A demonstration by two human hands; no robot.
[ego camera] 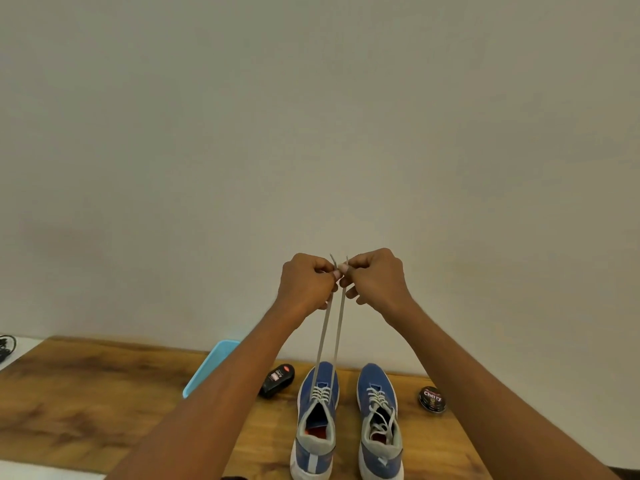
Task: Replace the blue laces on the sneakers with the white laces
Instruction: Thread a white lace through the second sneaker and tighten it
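Observation:
Two blue sneakers stand side by side on the wooden table, toes toward the wall. The left sneaker has a white lace threaded through its lower eyelets. Both lace ends run straight up, pulled taut. My left hand pinches one end, and my right hand pinches the other. The two hands touch at the fingertips, high above the shoe. The right sneaker is laced in white, with its loose ends lying in the opening. No blue lace is visible.
A light blue tray lies behind my left forearm. A black polish bottle lies left of the sneakers, and a round polish tin sits to their right. Black cables lie at the far left edge. The table meets the wall behind.

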